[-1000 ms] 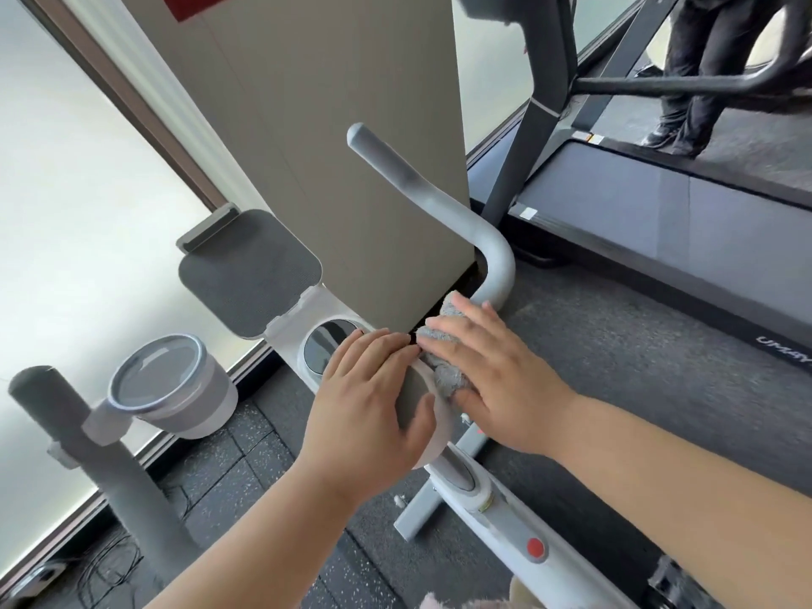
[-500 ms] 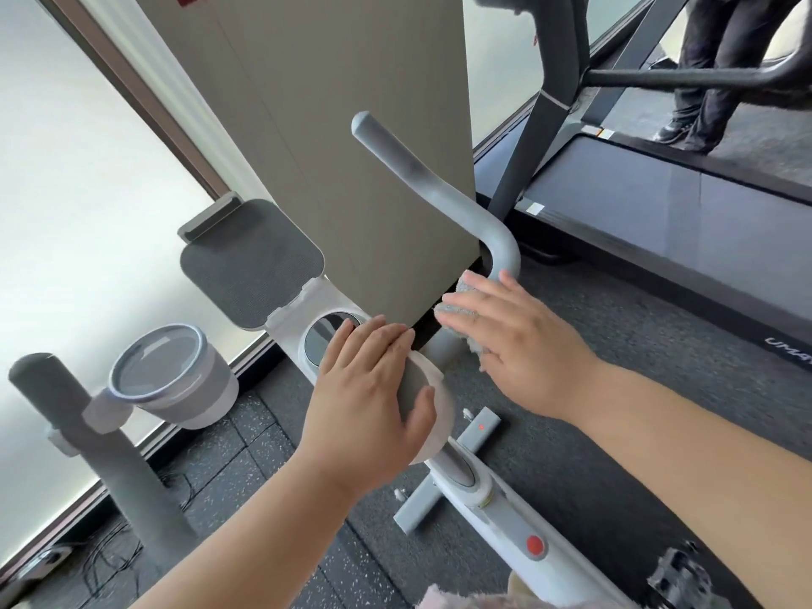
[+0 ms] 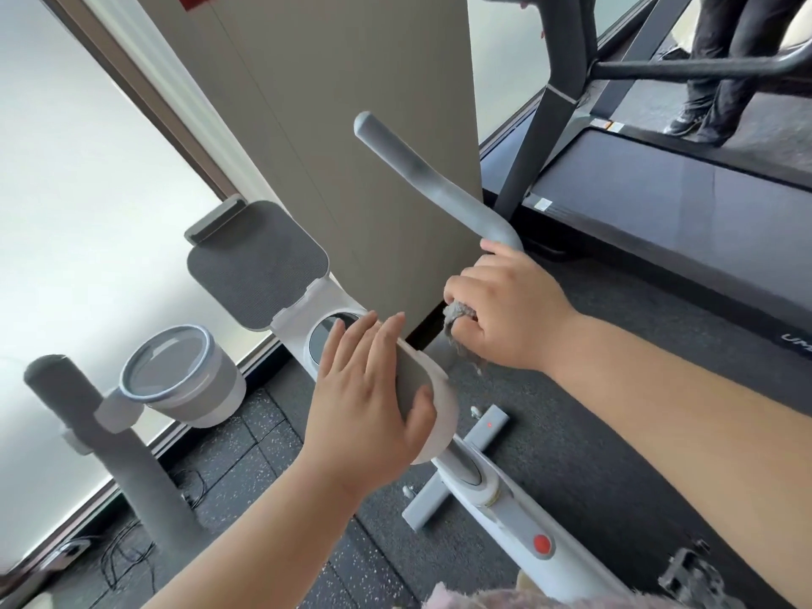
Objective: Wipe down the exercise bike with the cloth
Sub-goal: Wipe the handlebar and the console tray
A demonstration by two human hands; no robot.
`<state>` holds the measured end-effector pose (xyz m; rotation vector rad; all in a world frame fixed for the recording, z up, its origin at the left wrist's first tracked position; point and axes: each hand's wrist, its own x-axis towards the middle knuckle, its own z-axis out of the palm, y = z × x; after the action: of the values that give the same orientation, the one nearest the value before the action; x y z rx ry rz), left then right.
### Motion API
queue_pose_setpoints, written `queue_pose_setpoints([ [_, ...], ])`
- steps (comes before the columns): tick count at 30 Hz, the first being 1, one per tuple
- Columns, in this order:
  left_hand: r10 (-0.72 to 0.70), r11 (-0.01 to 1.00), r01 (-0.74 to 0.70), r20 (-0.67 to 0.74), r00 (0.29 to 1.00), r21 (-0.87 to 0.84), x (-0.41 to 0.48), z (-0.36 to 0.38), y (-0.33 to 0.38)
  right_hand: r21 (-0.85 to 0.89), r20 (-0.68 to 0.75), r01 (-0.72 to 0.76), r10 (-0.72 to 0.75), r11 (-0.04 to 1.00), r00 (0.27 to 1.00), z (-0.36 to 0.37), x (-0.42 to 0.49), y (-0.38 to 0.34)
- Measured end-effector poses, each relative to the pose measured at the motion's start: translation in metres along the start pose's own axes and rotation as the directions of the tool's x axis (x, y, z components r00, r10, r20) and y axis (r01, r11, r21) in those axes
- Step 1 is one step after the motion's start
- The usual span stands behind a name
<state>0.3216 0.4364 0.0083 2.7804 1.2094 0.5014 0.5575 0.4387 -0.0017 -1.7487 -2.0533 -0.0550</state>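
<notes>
The white exercise bike (image 3: 512, 516) stands below me, its frame running toward the lower right. My left hand (image 3: 367, 402) lies flat on the grey centre pad (image 3: 433, 406) of the handlebars, thumb hooked over its edge. My right hand (image 3: 505, 309) is wrapped around the base of the right grey handlebar (image 3: 433, 186), gripping a grey cloth (image 3: 457, 334) against it. Part of the cloth hangs out below the fingers. The round display (image 3: 327, 336) and the grey tablet holder (image 3: 255, 270) sit just beyond my left hand.
A grey cup holder (image 3: 180, 380) hangs on the left handlebar (image 3: 110, 450). A beige pillar (image 3: 347, 125) rises right behind the bike. A treadmill (image 3: 685, 204) lies at the right, with a person's legs (image 3: 720, 68) standing on it. Cables (image 3: 118, 560) lie on the floor at the lower left.
My right hand has moved with the cloth from beside the centre pad up to the bend of the right handlebar and closed around it. My left hand stays on the pad.
</notes>
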Motion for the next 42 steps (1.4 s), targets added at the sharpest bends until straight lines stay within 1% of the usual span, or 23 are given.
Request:
queue_pose_setpoints([
  [2,0.002,1.000,-0.002,0.006,1.000,0.000,0.000,0.000,-0.001,0.028,-0.057,-0.054,0.055,0.998,0.997,0.003,-0.005,-0.013],
  [3,0.003,1.000,-0.003,0.007,1.000,0.000,0.000,0.000,-0.002,0.079,-0.080,-0.046,0.053,0.996,0.995,0.007,-0.012,-0.022],
  [5,0.003,1.000,-0.003,0.007,1.000,0.000,0.001,0.000,-0.002,0.166,-0.077,0.041,-0.029,0.985,0.997,0.009,-0.026,-0.037],
  [6,0.001,1.000,-0.001,0.005,1.000,-0.005,0.001,0.000,-0.002,0.179,-0.057,0.086,-0.076,0.980,0.995,0.008,-0.029,-0.037],
  [8,-0.009,1.000,0.009,0.004,1.000,-0.017,0.002,-0.001,0.000,0.125,-0.028,0.124,-0.121,0.984,0.992,0.006,-0.023,-0.020],
  [9,-0.015,1.000,0.015,0.008,1.000,-0.020,0.001,-0.001,0.001,0.073,-0.029,0.103,-0.101,0.992,0.994,0.005,-0.018,-0.009],
  [11,-0.020,1.000,0.020,0.013,1.000,-0.021,0.001,-0.002,0.001,-0.009,-0.076,0.003,-0.004,1.000,0.997,0.005,-0.010,0.012],
  [13,-0.021,0.999,0.022,0.016,1.000,-0.026,0.001,-0.002,0.000,-0.005,-0.119,-0.093,0.092,0.996,0.989,0.009,-0.014,0.011],
  [14,-0.019,0.999,0.020,0.016,1.000,-0.027,0.001,-0.002,0.000,0.036,-0.145,-0.105,0.109,0.994,0.983,0.013,-0.021,0.001],
  [16,-0.010,1.000,0.010,0.015,1.000,-0.020,0.001,-0.001,-0.001,0.134,-0.175,-0.039,0.062,0.990,0.983,0.022,-0.039,-0.024],
  [18,-0.003,1.000,0.003,0.013,1.000,-0.019,0.002,-0.001,-0.001,0.169,-0.148,0.073,-0.048,0.983,0.988,0.030,-0.056,-0.037],
  [20,-0.002,1.000,0.003,0.020,1.000,-0.015,0.003,-0.001,-0.001,0.091,-0.124,0.158,-0.146,0.983,0.981,0.031,-0.059,-0.022],
  [22,-0.003,1.000,0.003,0.034,0.999,-0.003,0.003,-0.001,-0.002,-0.002,-0.127,0.149,-0.147,0.989,0.981,0.030,-0.053,0.002],
  [24,-0.003,1.000,0.003,0.045,0.999,0.004,0.003,-0.001,-0.002,-0.038,-0.177,0.054,-0.060,0.998,0.982,0.028,-0.048,0.021],
  [25,-0.003,1.000,0.003,0.046,0.999,0.005,0.003,-0.001,-0.002,-0.028,-0.212,-0.003,-0.003,1.000,0.977,0.029,-0.048,0.023],
  [27,-0.001,1.000,0.001,0.039,0.999,0.000,0.003,-0.001,-0.002,0.078,-0.269,-0.105,0.122,0.991,0.955,0.037,-0.052,0.009],
  [29,0.007,1.000,-0.007,0.031,0.999,0.001,0.003,0.000,-0.002,0.227,-0.302,-0.193,0.257,0.955,0.918,0.048,-0.058,-0.021],
  [31,0.021,1.000,-0.022,0.036,0.999,0.019,0.003,0.000,-0.001,0.293,-0.285,-0.253,0.337,0.922,0.897,0.058,-0.062,-0.044],
  [34,0.041,0.998,-0.044,0.060,0.997,0.048,0.004,0.000,0.000,0.243,-0.213,-0.307,0.360,0.920,0.909,0.057,-0.061,-0.044],
  [36,0.037,0.997,-0.042,0.075,0.996,0.062,0.004,-0.001,0.001,0.273,-0.170,-0.329,0.382,0.904,0.908,0.051,-0.053,-0.036],
  [37,0.035,0.997,-0.040,0.079,0.996,0.066,0.004,-0.002,0.002,0.317,-0.160,-0.350,0.414,0.882,0.896,0.047,-0.049,-0.033],
  [39,0.035,0.997,-0.041,0.091,0.995,0.071,0.004,-0.002,0.002,0.444,-0.120,-0.414,0.511,0.795,0.851,0.041,-0.039,-0.034],
  [42,0.044,0.994,-0.057,0.132,0.990,0.095,0.005,-0.003,0.002,0.637,-0.034,-0.483,0.648,0.601,0.761,0.033,-0.032,-0.049],
])
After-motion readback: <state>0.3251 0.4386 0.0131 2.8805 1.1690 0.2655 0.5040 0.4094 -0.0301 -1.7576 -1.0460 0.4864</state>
